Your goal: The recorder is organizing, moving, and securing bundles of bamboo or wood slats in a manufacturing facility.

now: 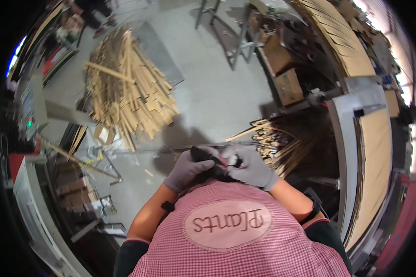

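Note:
Both of my hands are close together in front of my chest, in grey work gloves. My left hand is closed around a dark, soft-looking black piece, which looks like cloth, with the thumb lying over it. Beside it, my right hand has its fingers bent in around a small whitish and black thing too blurred to name. A bit of red shows between the two hands. A pink checked apron with an oval patch covers my front, just below the hands.
Ahead on the left, a large heap of cardboard-brown strips lies on the grey floor. More strips are bundled at right, near a bench with stacked brown sheets. Cardboard boxes fill a shelf; a metal stand is beyond. Someone's legs show far left.

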Demonstrator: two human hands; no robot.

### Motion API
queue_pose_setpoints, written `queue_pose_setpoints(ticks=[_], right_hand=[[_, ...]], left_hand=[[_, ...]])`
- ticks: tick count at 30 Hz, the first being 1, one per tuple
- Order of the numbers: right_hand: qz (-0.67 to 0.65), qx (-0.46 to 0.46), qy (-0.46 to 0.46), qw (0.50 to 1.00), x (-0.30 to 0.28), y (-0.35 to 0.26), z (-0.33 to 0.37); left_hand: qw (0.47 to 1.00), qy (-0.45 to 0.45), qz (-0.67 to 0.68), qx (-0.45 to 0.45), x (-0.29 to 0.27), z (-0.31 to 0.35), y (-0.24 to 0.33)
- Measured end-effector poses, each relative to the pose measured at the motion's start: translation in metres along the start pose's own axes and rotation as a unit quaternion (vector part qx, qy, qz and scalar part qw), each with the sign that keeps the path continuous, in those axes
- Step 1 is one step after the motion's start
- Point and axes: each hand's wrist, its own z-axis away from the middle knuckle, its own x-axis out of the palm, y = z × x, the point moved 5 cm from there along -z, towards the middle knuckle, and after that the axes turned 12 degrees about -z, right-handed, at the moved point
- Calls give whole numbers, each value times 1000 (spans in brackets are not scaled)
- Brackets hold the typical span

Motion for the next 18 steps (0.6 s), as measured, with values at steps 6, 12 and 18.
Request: queue_pose_setpoints(ticks=[6,12,18], right_hand=[[108,-28,16,994,4,-10,-1],[113,-60,59,990,-3,-2,23],[68,-4,63,996,-6,0,25]], left_hand=[[999,-15,-27,-41,4,1,-2],[994,-27,-54,-92,22,1,10],[991,-75,-76,-79,32,-2,9]])
